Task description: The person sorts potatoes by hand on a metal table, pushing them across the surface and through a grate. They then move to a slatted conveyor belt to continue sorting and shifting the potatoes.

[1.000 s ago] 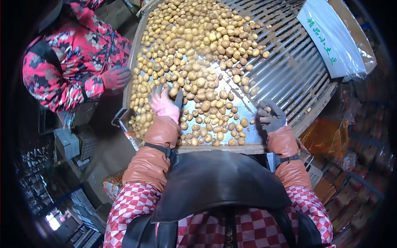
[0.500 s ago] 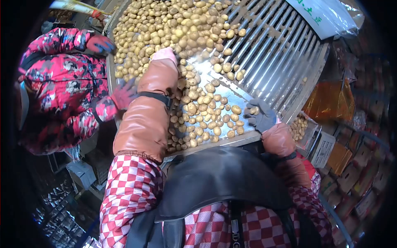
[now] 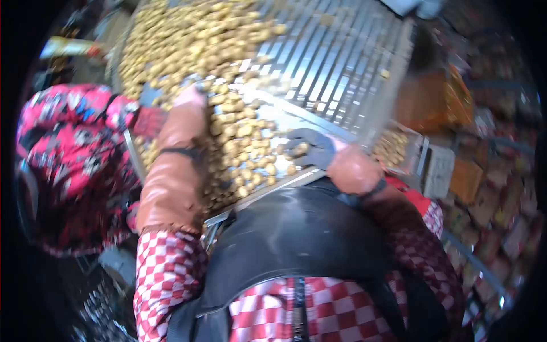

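Observation:
Small yellow potatoes (image 3: 236, 131) cover much of a metal sorting table, loose on its bright sheet (image 3: 285, 121) and heaped thickly at the far left. My left hand (image 3: 194, 90) reaches forward into the heap; a pink cuff and a brown sleeve cover show, but its fingers are blurred and mostly hidden. Close to the near edge, my right hand (image 3: 312, 149) in a grey glove has its fingers curled around potatoes (image 3: 299, 150). Other potatoes lie just to the left of that hand.
A slatted metal rack (image 3: 336, 62) spans the table's right side. Beyond the right edge sits a crate of potatoes (image 3: 392, 146), with an orange bag (image 3: 430, 100) behind it. At the left, a co-worker in a pink patterned jacket (image 3: 74, 165) has a red-gloved hand (image 3: 151, 121) by the potatoes.
My right hand has moved left along the near edge, potatoes still in its fingers. The camera view has shifted and blurred. The co-worker's gloved hand has come in beside my left arm.

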`<state>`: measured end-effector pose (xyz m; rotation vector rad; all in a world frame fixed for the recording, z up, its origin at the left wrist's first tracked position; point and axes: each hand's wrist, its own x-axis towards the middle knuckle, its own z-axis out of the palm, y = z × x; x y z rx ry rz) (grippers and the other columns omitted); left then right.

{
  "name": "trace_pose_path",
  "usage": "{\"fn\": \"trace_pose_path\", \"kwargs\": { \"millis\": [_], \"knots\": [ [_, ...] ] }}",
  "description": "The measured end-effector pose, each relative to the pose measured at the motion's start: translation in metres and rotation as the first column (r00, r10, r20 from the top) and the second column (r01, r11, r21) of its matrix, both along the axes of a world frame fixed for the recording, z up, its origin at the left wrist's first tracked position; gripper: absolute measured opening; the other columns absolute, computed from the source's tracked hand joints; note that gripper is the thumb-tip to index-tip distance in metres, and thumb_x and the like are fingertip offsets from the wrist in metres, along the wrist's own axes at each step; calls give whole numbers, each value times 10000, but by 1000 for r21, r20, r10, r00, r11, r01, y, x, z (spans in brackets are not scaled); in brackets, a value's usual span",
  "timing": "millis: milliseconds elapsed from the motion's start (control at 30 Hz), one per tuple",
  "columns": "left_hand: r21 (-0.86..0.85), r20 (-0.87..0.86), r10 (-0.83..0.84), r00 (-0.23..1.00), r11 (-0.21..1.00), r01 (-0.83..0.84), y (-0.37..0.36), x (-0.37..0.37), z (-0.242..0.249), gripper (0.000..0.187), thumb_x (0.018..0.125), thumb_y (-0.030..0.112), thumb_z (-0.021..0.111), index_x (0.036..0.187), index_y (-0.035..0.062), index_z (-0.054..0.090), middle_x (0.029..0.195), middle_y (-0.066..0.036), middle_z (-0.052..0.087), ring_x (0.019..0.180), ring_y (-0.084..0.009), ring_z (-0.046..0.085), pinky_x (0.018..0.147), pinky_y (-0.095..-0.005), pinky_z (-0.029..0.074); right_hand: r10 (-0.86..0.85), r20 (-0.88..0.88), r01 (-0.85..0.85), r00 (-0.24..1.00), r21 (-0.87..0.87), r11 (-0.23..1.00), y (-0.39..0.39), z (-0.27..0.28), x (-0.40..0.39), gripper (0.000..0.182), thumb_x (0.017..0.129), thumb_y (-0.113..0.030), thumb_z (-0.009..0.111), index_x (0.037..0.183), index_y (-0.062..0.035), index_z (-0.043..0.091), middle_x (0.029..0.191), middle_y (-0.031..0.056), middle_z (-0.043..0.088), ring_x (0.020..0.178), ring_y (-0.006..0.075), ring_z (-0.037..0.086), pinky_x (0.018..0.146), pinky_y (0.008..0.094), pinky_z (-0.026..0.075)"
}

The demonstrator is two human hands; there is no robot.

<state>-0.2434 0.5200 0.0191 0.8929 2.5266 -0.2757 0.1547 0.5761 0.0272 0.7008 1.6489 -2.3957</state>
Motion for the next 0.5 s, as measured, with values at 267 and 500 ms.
{"fn": "trace_pose_path", "kwargs": {
  "millis": [267, 500],
  "knots": [
    [507, 546, -219, 809, 855, -110, -22, 186, 73, 330, 950, 314, 731, 1093, 18, 707, 926, -84, 727, 815, -130, 639, 749, -292, 517, -359, 50, 286, 932, -711, 643, -6, -32, 22, 674, 947, -520, 662, 1476, -137, 494, 1318, 114, 591, 1069, 237, 637, 883, 417, 551],
    [280, 915, 42, 401, 649, -708, -58, 206, 89, 412, 1008, 368, 646, 1225, 19, 682, 996, -73, 732, 917, -184, 660, 855, -333, 523, -210, 181, 90, 961, 513, 853, 36, 66, 145, 279, 959, -133, 649, 1230, -101, 706, 1099, 52, 740, 992, 151, 684, 891, 302, 533]
  ]
}}
